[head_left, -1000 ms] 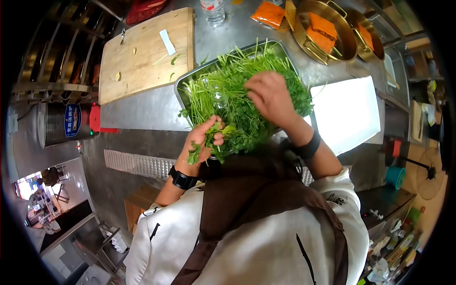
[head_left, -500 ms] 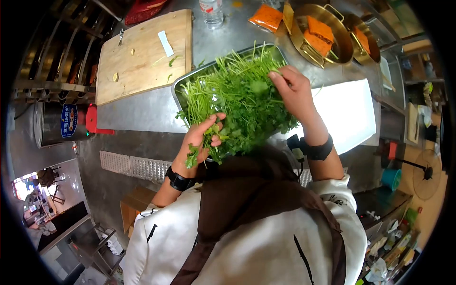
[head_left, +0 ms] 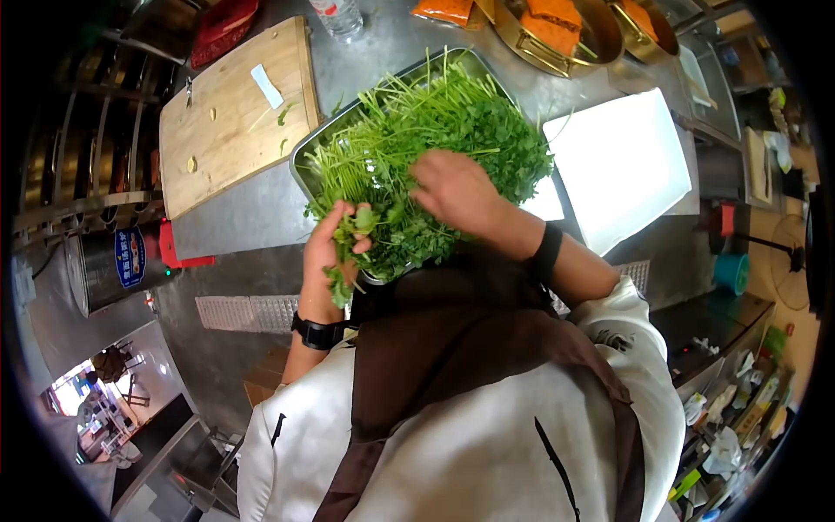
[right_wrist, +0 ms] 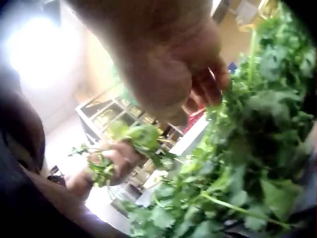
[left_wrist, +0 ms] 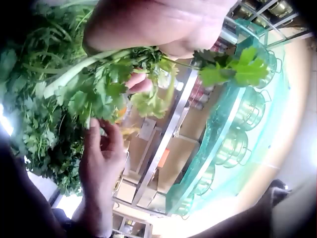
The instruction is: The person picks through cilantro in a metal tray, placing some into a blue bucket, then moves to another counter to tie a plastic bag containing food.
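Leafy green herbs (head_left: 470,130) heap over a metal tray (head_left: 302,167), stems at its left and back. By the tray's near left corner the left hand (head_left: 323,257) holds a few sprigs (head_left: 341,280) between thumb and curled fingers, leaves hanging out. The right hand (head_left: 461,193) is over the middle of the heap, fingers bent toward the left hand. In the left wrist view the right hand (left_wrist: 103,163) pinches at a stem (left_wrist: 89,111) below the left hand (left_wrist: 153,25). Leaves surround the right hand's fingertips (right_wrist: 215,94) in the right wrist view.
A wooden cutting board (head_left: 235,117) with scraps lies left of the tray, a white container (head_left: 622,174) to the right. Behind stand a bottle (head_left: 339,17), orange packets (head_left: 448,10) and brass pans (head_left: 600,43). A red item (head_left: 222,30) is at back left.
The right hand, over the heap and then at the tray's right side, is back at its middle, nearer the left hand. Sprigs stay in the left hand. The head view has shifted.
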Demonstrator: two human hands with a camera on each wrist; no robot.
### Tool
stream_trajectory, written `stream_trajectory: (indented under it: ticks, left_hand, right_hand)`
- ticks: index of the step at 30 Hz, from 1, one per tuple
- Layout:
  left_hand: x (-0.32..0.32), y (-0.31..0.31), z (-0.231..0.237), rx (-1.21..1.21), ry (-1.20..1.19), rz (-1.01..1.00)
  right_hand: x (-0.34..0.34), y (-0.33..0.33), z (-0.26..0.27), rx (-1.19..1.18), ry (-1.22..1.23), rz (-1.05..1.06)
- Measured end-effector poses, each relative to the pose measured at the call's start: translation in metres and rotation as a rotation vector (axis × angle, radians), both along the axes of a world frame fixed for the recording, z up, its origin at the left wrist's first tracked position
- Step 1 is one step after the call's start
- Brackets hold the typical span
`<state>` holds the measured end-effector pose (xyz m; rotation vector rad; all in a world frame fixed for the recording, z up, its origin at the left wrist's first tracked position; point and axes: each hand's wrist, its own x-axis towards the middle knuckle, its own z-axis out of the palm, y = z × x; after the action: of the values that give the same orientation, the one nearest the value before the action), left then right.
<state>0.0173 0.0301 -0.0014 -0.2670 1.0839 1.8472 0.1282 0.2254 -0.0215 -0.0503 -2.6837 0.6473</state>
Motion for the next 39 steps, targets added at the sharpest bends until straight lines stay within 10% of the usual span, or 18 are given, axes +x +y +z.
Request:
stream_trajectory:
  ticks: [6,9,11,14,21,26,32,39]
  left_hand:
    - [-0.007,-0.028,0.012,0.077,-0.012,0.036]
    - [-0.008,-0.036,0.015,0.074,0.012,0.083]
    - [-0.009,-0.041,0.013,0.063,0.015,0.105]
    - [-0.008,-0.047,0.005,0.039,0.002,0.137]
    - [-0.009,-0.048,0.007,0.044,-0.018,0.135]
    - [-0.008,-0.044,0.007,0.024,-0.007,0.135]
    - [-0.007,-0.037,0.007,0.030,-0.011,0.090]
    - [-0.007,-0.048,0.005,-0.032,-0.001,0.134]
  right_hand:
    - [-0.015,0.043,-0.056,0.176,-0.414,-0.304]
    - [-0.020,0.062,-0.006,-0.508,-0.196,-0.367]
    - [-0.017,0.075,0.006,-0.548,-0.291,-0.481]
    - [-0.007,0.087,-0.022,-0.035,-0.367,-0.499]
    - [0.004,0.061,0.012,0.073,-0.108,-0.558]
    - [0.001,0.013,0.010,-0.039,0.117,0.027]
    - [-0.022,-0.010,-0.027,0.229,-0.593,-0.205]
    - [-0.035,-0.003,-0.012,-0.075,-0.500,-0.086]
